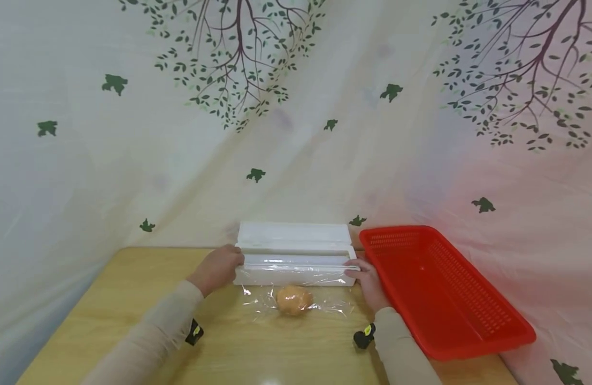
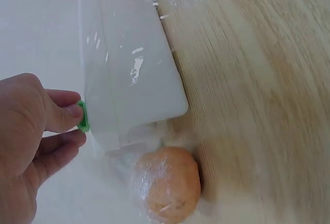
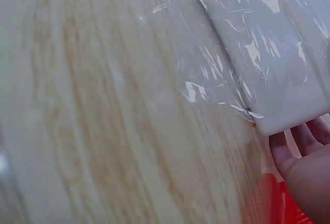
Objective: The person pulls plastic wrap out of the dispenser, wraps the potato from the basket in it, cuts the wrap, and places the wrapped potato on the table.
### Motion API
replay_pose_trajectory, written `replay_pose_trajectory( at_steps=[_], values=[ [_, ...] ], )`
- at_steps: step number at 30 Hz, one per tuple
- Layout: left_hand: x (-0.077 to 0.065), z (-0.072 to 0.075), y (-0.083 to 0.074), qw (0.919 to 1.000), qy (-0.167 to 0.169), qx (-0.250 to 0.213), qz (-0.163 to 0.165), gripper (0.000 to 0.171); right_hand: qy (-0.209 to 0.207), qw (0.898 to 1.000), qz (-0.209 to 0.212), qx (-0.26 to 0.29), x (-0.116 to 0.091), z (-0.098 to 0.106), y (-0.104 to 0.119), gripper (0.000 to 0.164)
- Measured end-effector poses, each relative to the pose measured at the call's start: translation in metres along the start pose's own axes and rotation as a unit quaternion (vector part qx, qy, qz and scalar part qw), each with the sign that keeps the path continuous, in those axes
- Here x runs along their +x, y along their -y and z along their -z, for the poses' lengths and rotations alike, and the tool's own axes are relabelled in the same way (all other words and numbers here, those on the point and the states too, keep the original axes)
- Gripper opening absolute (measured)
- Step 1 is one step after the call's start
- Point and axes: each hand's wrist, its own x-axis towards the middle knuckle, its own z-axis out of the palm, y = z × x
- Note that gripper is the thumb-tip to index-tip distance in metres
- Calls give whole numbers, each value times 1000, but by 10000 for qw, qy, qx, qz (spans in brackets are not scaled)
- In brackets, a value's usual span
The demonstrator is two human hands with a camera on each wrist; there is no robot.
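Observation:
A white cling film box (image 1: pixel 259 277) stands lengthwise on the table with its lid (image 1: pixel 296 233) raised at the back. My left hand (image 1: pixel 220 269) is at its left end, pinching a small green slider (image 2: pixel 83 116) between thumb and fingers. At the opposite end my right hand (image 1: pixel 369 282) grips the box, fingers against its end and upper edge. Clear cling film (image 3: pixel 216 74) runs from the roll over the front and onto the table. Under that film, in front of the box, lies a round orange-brown item (image 2: pixel 172 182), perhaps a fruit.
A red plastic basket (image 1: pixel 440 294) with slotted sides stands at the right, close beside my right hand and forearm. The light wooden table (image 1: pixel 276 353) reaches back to a hanging cloth (image 1: pixel 300 149) printed with leaves and branches.

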Motion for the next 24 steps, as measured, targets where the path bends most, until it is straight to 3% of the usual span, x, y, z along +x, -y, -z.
replay_pose_trajectory(
  at_steps=[4,8,12,15,21,24],
  values=[
    [6,-13,-16,9986,-207,484,74,11,-81,9999,-121,43,-2,3,-4,29],
    [8,-29,-33,9962,-651,573,-27,10,-576,9981,-205,-46,-11,-5,-7,37],
    [0,-43,-34,9898,-1089,916,-32,11,-1118,9932,-56,-314,-21,-22,-7,34],
    [-6,-50,-29,9819,-1482,1158,-231,13,-1403,9892,126,-402,-26,-31,-7,22],
    [-7,-49,-34,9637,-2225,1299,-698,7,-1618,9854,348,-394,-35,-28,2,15],
    [-9,-42,-36,9574,-2462,1244,-859,22,-1518,9863,412,-489,-41,-25,10,14]
  ],
)
